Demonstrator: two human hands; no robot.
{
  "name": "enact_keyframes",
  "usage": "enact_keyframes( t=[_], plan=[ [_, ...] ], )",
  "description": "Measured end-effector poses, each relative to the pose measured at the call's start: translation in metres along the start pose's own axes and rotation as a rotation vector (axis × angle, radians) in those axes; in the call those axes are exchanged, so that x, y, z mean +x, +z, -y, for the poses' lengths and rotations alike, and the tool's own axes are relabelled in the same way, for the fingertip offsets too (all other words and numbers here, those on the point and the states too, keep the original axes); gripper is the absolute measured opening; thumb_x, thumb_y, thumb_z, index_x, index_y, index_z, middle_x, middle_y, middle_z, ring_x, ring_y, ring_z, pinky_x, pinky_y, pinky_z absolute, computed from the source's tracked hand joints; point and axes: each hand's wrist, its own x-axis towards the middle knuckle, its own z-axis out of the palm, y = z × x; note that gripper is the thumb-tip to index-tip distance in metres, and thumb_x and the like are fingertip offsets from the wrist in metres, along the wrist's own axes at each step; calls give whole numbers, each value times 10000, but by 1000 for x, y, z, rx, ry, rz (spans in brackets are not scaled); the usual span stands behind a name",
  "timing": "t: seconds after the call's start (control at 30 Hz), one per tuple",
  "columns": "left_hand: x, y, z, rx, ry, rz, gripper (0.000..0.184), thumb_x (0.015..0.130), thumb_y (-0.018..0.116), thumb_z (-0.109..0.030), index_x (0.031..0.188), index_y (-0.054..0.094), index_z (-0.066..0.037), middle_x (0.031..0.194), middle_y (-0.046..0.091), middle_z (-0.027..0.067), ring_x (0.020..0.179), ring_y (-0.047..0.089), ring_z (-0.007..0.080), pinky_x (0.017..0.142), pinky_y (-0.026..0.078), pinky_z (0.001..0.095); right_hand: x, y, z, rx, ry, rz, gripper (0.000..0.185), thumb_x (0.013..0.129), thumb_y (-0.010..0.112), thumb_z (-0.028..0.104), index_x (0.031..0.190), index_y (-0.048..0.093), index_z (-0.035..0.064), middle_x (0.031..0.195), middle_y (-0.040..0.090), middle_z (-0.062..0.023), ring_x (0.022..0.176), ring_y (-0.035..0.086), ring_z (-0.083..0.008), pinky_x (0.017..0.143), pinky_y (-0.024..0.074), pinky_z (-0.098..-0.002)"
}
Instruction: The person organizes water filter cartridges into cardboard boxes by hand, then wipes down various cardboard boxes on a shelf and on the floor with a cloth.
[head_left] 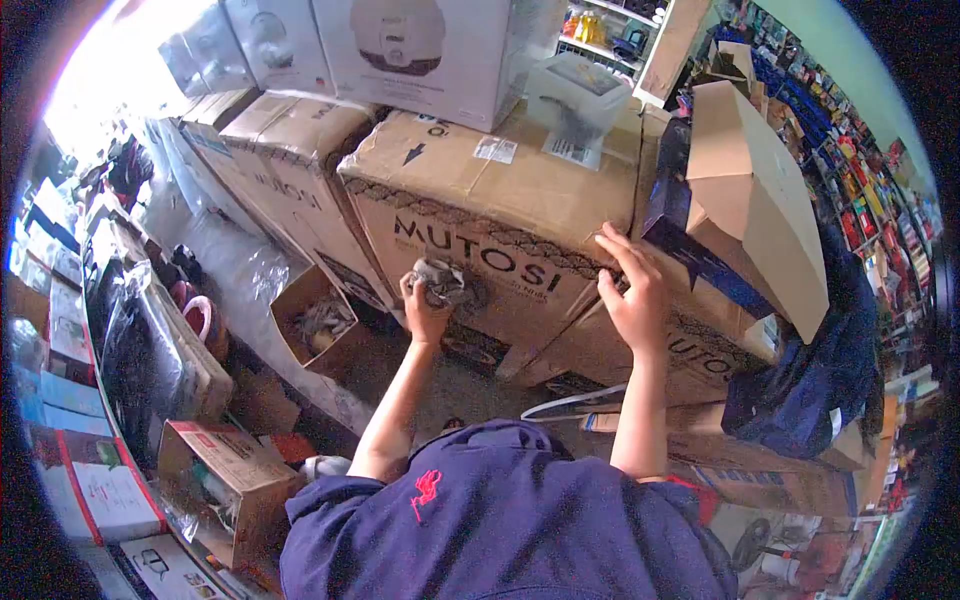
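Observation:
My left hand (427,310) is closed around a crumpled grey rag (440,284). The rag is at the front face of a large brown cardboard box (490,208) printed MUTOSI; whether it presses on the face is hard to tell. My right hand (637,295) is open, fingers stretched, at the upper front edge of the same box near its right end. On top of that box sit a translucent plastic tub (577,95) and a large white printed carton (420,50).
Another MUTOSI box (290,180) stands to the left. An open small carton (313,322) with crumpled material lies on the floor. At right, an open cardboard box (755,190) leans over a dark blue box (675,215). An open carton (225,480) stands lower left.

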Motion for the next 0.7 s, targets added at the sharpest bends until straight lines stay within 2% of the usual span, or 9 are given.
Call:
enact_keyframes(
  t=[0.03, 0.1, 0.13, 0.2, 0.3, 0.33, 0.5, 0.57, 0.7],
  plan=[
    [-11, -3, -1, 1, -92, 73, 509, 605, 706, -116, 1047, 462, -45, 1033, 420, 142, 950, 457, 308, 786, 410, 381, 0, 3, -4, -1, -12, -11, 358, 713, 525, -8, 1068, 535, 38, 1165, 513, -147, 1091, 482, -282, 935, 368, -345],
    [-17, -7, 5, 128, -192, 109, 540, 507, 728, -100, 974, 465, -35, 1027, 407, 132, 932, 470, 330, 773, 420, 371, 1, 1, 3, 5, 33, 10, 352, 717, 522, -6, 1066, 536, 37, 1171, 509, -146, 1092, 482, -282, 937, 367, -341],
    [-12, -8, 5, 131, -198, 93, 540, 507, 728, -100, 974, 465, -35, 1027, 407, 132, 932, 470, 330, 773, 420, 371, 1, 1, 3, -5, 23, 11, 348, 719, 517, -6, 1065, 535, 34, 1179, 504, -145, 1094, 480, -282, 936, 367, -341],
    [11, -14, 0, -60, -148, -42, 533, 501, 722, -66, 968, 464, -47, 1012, 412, 131, 936, 463, 310, 787, 409, 355, 1, 1, 3, 9, 40, 23, 348, 717, 518, -10, 1062, 536, 33, 1180, 504, -142, 1095, 479, -283, 937, 366, -341],
    [80, -36, -15, -32, 123, -319, 540, 498, 700, 15, 973, 456, -62, 969, 429, 122, 931, 450, 286, 825, 377, 355, 3, 3, 4, 44, 61, 18, 349, 710, 523, -20, 1055, 538, 34, 1179, 508, -134, 1096, 480, -279, 937, 366, -343],
    [103, -41, -15, -122, 74, -375, 564, 483, 695, 24, 983, 448, -60, 959, 431, 114, 924, 450, 280, 817, 378, 360, 2, 4, 3, 34, 61, 11, 350, 708, 524, -23, 1053, 539, 35, 1179, 509, -133, 1096, 480, -277, 937, 366, -343],
    [149, -67, -22, -45, 150, -333, 609, 462, 673, 46, 1008, 425, -60, 1019, 408, 130, 950, 444, 297, 849, 363, 362, 2, 4, 4, -19, 38, -4, 333, 717, 519, -14, 1045, 543, 38, 1168, 517, -127, 1094, 482, -277, 937, 366, -340],
    [122, -57, 10, 4, 218, -318, 661, 462, 674, 19, 1062, 406, -57, 1096, 383, 154, 1012, 416, 320, 897, 334, 375, 1, 5, 2, -39, 32, -9, 331, 724, 520, 2, 1052, 544, 42, 1164, 522, -120, 1087, 488, -272, 936, 367, -337],
    [16, -9, 87, 168, -99, -140, 837, 562, 701, -38, 1259, 244, 33, 1286, 271, 246, 1212, 257, 389, 1012, 231, 395, 0, 6, -3, -26, 16, -31, 330, 716, 546, 33, 1045, 558, 59, 1162, 526, -109, 1073, 502, -249, 925, 379, -337]
  ],
)
